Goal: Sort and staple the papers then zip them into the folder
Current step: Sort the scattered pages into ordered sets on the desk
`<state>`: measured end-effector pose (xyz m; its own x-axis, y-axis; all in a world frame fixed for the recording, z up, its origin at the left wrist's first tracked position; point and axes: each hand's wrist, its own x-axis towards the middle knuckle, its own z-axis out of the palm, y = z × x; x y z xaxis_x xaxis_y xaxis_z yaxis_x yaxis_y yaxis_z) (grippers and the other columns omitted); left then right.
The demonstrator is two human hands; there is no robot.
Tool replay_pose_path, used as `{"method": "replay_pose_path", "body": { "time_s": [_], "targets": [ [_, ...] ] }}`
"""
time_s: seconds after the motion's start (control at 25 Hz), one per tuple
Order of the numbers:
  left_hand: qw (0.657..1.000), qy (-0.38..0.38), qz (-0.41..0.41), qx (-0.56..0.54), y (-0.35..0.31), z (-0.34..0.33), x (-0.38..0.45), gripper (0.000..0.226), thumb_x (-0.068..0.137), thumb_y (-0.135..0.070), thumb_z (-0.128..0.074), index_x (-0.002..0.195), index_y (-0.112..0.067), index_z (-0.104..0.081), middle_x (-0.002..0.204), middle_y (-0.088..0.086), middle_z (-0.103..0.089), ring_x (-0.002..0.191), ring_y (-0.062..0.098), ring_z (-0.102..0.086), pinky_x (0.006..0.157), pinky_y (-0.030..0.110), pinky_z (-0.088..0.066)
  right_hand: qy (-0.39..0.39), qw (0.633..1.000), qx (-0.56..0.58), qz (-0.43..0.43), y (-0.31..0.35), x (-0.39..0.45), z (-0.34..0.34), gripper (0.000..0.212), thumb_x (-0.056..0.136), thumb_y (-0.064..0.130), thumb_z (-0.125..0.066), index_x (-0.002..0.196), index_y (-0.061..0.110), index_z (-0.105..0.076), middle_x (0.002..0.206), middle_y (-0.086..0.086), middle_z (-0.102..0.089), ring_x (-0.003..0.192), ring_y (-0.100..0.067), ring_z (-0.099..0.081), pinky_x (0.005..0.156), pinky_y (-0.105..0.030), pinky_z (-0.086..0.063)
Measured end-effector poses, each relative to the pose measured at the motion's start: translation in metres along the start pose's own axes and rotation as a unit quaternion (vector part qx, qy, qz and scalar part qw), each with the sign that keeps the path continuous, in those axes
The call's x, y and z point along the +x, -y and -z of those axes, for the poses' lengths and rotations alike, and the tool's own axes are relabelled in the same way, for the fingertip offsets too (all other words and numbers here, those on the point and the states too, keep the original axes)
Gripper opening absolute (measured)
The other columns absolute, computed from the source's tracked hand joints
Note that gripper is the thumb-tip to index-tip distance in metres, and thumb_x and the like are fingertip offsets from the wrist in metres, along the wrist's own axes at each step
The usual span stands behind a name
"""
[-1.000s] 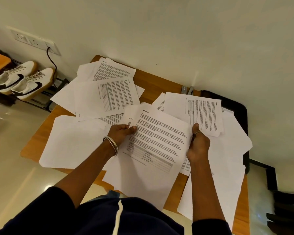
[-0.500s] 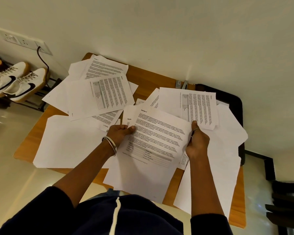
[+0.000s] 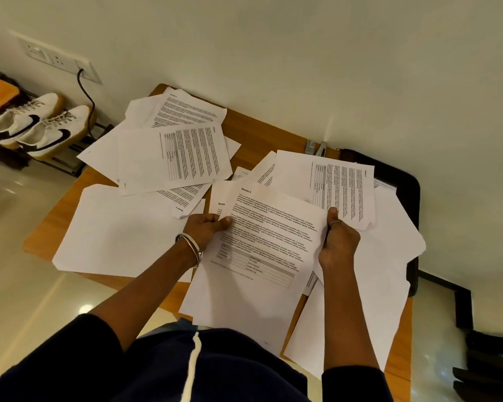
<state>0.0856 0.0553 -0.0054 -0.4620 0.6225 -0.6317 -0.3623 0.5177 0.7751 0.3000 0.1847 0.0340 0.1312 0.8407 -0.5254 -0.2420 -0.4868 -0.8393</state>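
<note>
Wooden surface [image 3: 246,127] against the wall carries loose sheets across the frame centre. Risk: several sheets overhang the near edge at lower right and could slide to the floor if the pile is disturbed. The left hand [image 3: 205,229] and right hand [image 3: 339,242] each pinch an edge of the "Section 2" sheet [image 3: 269,245], a white printed page with a table, at frame centre. The stapler [image 3: 315,147] and black folder [image 3: 401,181] lie upper right, partly covered.

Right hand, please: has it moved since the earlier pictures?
No; the right hand holds the Section 2 sheet at the same offset below the stapler by the wall.
</note>
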Motion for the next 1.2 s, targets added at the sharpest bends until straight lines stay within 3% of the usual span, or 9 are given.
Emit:
{"method": "replay_pose_path", "body": {
  "time_s": [0.16,0.28,0.4,0.56,0.72,0.8,0.96,1.08,1.2],
  "targets": [
    [1.0,-0.022,-0.001,-0.007,0.002,-0.001,-0.001,0.028,0.072,-0.032,-0.076,0.078,-0.005,-0.07,0.079,0.012,-0.07,0.067,0.026,-0.064,0.071,0.036,-0.058,0.057,0.997,0.006,-0.047,0.003,0.004,0.001,0.003,0.087,0.02,-0.07,0.085,0.018,-0.072,0.093,-0.002,-0.072,0.086,-0.021,-0.067,0.08,-0.042,-0.058],
    [0.999,-0.03,-0.007,-0.019,0.002,-0.006,-0.003,0.026,0.072,-0.03,-0.076,0.077,-0.005,-0.07,0.077,0.011,-0.069,0.063,0.024,-0.064,0.06,0.03,-0.055,0.063,0.997,-0.028,-0.034,0.002,0.011,0.002,0.017,0.08,0.004,-0.074,0.095,0.012,-0.072,0.108,-0.008,-0.071,0.101,-0.024,-0.067,0.086,-0.042,-0.057],
    [0.999,-0.04,0.0,-0.021,0.003,-0.012,-0.003,0.024,0.071,-0.03,-0.078,0.075,-0.008,-0.07,0.079,0.01,-0.07,0.065,0.023,-0.064,0.062,0.03,-0.056,0.075,0.995,-0.004,-0.059,0.004,0.015,0.007,0.019,0.078,-0.005,-0.071,0.089,0.01,-0.072,0.093,-0.004,-0.075,0.093,-0.021,-0.068,0.081,-0.038,-0.059],
    [0.998,-0.048,0.017,-0.04,0.004,-0.016,-0.001,0.019,0.07,-0.026,-0.079,0.074,-0.01,-0.07,0.085,0.009,-0.072,0.072,0.027,-0.067,0.068,0.035,-0.058,0.096,0.988,0.012,-0.122,0.009,0.02,0.018,0.022,0.079,0.006,-0.074,0.101,0.004,-0.07,0.103,-0.011,-0.073,0.093,-0.023,-0.068,0.081,-0.042,-0.058],
    [0.999,-0.04,0.018,-0.011,0.001,-0.023,-0.001,0.02,0.071,-0.027,-0.078,0.078,-0.011,-0.07,0.08,0.004,-0.071,0.068,0.023,-0.067,0.055,0.026,-0.055,0.068,0.985,0.02,-0.156,0.009,0.025,0.023,0.033,0.078,0.01,-0.076,0.11,0.005,-0.068,0.108,-0.013,-0.071,0.098,-0.028,-0.067,0.087,-0.05,-0.055],
    [0.999,-0.038,0.017,-0.005,-0.001,-0.024,0.0,0.02,0.071,-0.028,-0.078,0.077,-0.011,-0.07,0.077,0.003,-0.07,0.063,0.02,-0.066,0.05,0.022,-0.052,0.076,0.983,0.035,-0.165,0.008,0.025,0.025,0.028,0.079,0.012,-0.075,0.106,0.008,-0.069,0.104,-0.011,-0.071,0.097,-0.028,-0.066,0.088,-0.052,-0.053],
    [0.998,-0.03,0.03,-0.045,-0.003,-0.021,0.001,0.016,0.07,-0.025,-0.078,0.072,-0.012,-0.069,0.078,0.005,-0.071,0.068,0.023,-0.067,0.062,0.032,-0.057,0.146,0.979,-0.058,-0.13,0.012,0.017,0.032,0.039,0.072,0.039,-0.075,0.104,0.016,-0.068,0.095,-0.004,-0.074,0.085,-0.02,-0.069,0.079,-0.04,-0.056],
    [0.998,-0.015,0.032,-0.053,-0.003,-0.017,0.004,0.017,0.07,-0.024,-0.078,0.075,-0.011,-0.07,0.083,0.009,-0.071,0.076,0.029,-0.067,0.075,0.041,-0.057,0.209,0.957,-0.157,-0.124,0.001,0.007,0.037,0.034,0.077,0.025,-0.075,0.109,0.013,-0.068,0.103,-0.008,-0.074,0.088,-0.024,-0.071,0.075,-0.04,-0.057],
    [0.998,-0.004,0.042,-0.044,-0.007,-0.012,0.002,0.014,0.071,-0.024,-0.077,0.074,-0.012,-0.07,0.089,0.011,-0.071,0.079,0.031,-0.067,0.078,0.044,-0.057,0.207,0.954,-0.188,-0.11,-0.017,0.003,0.038,0.037,0.081,0.007,-0.072,0.117,0.009,-0.067,0.11,-0.011,-0.072,0.095,-0.027,-0.07,0.076,-0.038,-0.058]
  ]
}}
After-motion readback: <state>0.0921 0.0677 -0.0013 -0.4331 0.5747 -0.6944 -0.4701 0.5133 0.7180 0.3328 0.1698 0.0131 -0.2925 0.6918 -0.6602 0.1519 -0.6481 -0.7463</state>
